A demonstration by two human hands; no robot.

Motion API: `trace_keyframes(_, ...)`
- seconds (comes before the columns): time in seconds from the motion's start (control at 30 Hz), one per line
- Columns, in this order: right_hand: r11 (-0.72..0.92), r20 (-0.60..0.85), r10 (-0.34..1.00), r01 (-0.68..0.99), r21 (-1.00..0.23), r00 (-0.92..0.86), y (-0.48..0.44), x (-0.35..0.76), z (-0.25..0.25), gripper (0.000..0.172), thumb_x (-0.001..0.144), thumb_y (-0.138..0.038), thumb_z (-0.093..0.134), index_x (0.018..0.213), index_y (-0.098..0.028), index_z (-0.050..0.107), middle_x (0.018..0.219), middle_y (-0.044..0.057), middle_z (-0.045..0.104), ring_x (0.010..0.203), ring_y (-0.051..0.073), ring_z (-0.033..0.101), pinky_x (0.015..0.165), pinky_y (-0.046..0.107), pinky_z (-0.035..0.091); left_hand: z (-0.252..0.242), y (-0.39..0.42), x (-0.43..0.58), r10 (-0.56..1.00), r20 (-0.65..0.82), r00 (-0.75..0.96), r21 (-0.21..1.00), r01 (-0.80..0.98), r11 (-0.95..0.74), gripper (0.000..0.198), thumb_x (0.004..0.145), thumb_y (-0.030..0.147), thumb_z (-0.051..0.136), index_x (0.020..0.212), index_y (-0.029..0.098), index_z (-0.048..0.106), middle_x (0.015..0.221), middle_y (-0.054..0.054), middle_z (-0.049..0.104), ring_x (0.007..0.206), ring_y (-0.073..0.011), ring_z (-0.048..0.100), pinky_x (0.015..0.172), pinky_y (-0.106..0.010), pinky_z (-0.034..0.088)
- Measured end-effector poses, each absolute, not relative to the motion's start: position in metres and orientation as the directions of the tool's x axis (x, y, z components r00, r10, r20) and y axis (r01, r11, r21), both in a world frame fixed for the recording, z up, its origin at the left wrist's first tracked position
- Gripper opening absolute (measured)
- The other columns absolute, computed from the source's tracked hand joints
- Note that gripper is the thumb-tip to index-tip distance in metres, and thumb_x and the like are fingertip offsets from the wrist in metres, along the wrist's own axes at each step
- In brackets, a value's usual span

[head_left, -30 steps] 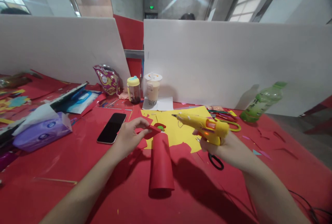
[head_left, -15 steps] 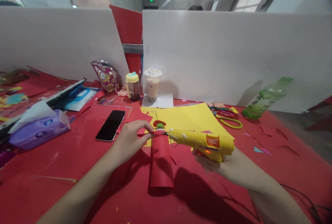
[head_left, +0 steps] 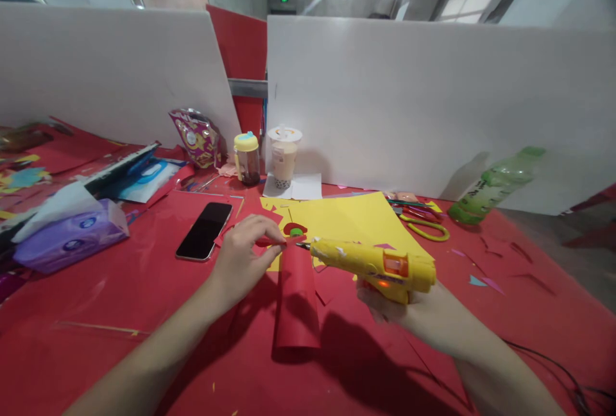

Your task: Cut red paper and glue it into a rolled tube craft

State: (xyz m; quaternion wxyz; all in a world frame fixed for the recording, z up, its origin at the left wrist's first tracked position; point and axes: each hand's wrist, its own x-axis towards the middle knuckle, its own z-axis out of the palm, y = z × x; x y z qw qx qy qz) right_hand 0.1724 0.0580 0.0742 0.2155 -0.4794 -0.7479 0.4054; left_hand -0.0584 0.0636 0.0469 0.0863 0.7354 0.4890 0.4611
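Observation:
My right hand point(head_left: 385, 303) is wrapped round the grip of a yellow hot glue gun point(head_left: 370, 263), whose small orange light glows. Its metal nozzle points left and meets, or nearly meets, a thin red paper strip point(head_left: 294, 240). Thumb and forefinger of my left hand point(head_left: 250, 249) pinch the strip's other part. Below the fingertips a red paper tube point(head_left: 297, 307) lies on the red tabletop, its near end toward me. Just past its far end show a green cap point(head_left: 296, 232) and a curved red paper piece point(head_left: 291, 227).
Yellow paper point(head_left: 346, 217) lies behind the tube. A phone point(head_left: 205, 231) is at left, near a purple tissue pack point(head_left: 72, 236). At the back stand a lidded bottle point(head_left: 248, 162) and a milk tea cup point(head_left: 283, 160). Yellow-handled scissors point(head_left: 426, 228) and a green bottle point(head_left: 495, 185) are at right.
The glue gun's nozzle has shifted slightly left and up along the red strip. My left hand keeps its pinch, and the tube lies almost as before.

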Motion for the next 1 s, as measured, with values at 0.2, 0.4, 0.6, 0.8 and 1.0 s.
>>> trace_keyframes(0.2, 0.232, -0.005, 0.903, 0.498, -0.836, -0.430, 0.0570, 0.1670, 0.0766, 0.006, 0.064, -0.021, 0.049, 0.058, -0.021, 0.049, 0.047, -0.005, 0.046, 0.042, 0.009, 0.044, 0.037, 0.020, 0.040, 0.0432, 0.0629, -0.0556, 0.769, 0.639, 0.013, 0.577, 0.652, -0.491, 0.014, 0.068, 0.009, 0.059, 0.058, 0.018, 0.055, 0.071, -0.001, 0.055, 0.068, -0.0127, 0.055, 0.064, -0.026, 0.047)
trace_keyframes(0.4, 0.214, -0.019, 0.906, 0.497, -0.841, -0.423, 0.0571, 0.1657, 0.0751, 0.008, 0.063, -0.025, 0.049, 0.057, -0.021, 0.047, 0.047, -0.003, 0.048, 0.044, 0.011, 0.047, 0.041, 0.023, 0.042, 0.0434, 0.0623, -0.0548, 0.720, 0.693, 0.020, 0.532, 0.660, -0.530, 0.013, 0.068, 0.008, 0.060, 0.059, 0.017, 0.057, 0.070, 0.000, 0.052, 0.066, -0.0116, 0.053, 0.063, -0.025, 0.045)
trace_keyframes(0.6, 0.243, 0.008, 0.902, 0.493, -0.836, -0.431, 0.0563, 0.1668, 0.0756, 0.004, 0.064, -0.024, 0.049, 0.065, -0.021, 0.050, 0.050, -0.003, 0.048, 0.044, 0.011, 0.047, 0.041, 0.023, 0.042, 0.0448, 0.0630, -0.0548, 0.699, 0.716, 0.010, 0.512, 0.673, -0.534, 0.015, 0.068, 0.008, 0.060, 0.057, 0.017, 0.056, 0.068, 0.001, 0.052, 0.064, -0.0111, 0.052, 0.060, -0.024, 0.044)
trace_keyframes(0.8, 0.242, 0.011, 0.907, 0.500, -0.831, -0.421, 0.0573, 0.1669, 0.0734, 0.004, 0.065, -0.024, 0.050, 0.067, -0.021, 0.051, 0.049, -0.003, 0.048, 0.045, 0.012, 0.048, 0.041, 0.024, 0.042, 0.0450, 0.0623, -0.0544, 0.697, 0.717, 0.009, 0.513, 0.671, -0.536, 0.015, 0.068, 0.009, 0.060, 0.057, 0.018, 0.056, 0.068, 0.001, 0.053, 0.064, -0.0114, 0.053, 0.060, -0.025, 0.045)
trace_keyframes(1.0, 0.232, -0.003, 0.912, 0.522, -0.821, -0.409, 0.0573, 0.1669, 0.0726, 0.009, 0.065, -0.026, 0.051, 0.071, -0.022, 0.054, 0.052, -0.003, 0.049, 0.045, 0.013, 0.048, 0.042, 0.024, 0.042, 0.0457, 0.0624, -0.0539, 0.707, 0.707, 0.007, 0.528, 0.660, -0.534, 0.014, 0.069, 0.011, 0.060, 0.057, 0.018, 0.057, 0.067, 0.000, 0.054, 0.064, -0.0119, 0.053, 0.060, -0.025, 0.044)
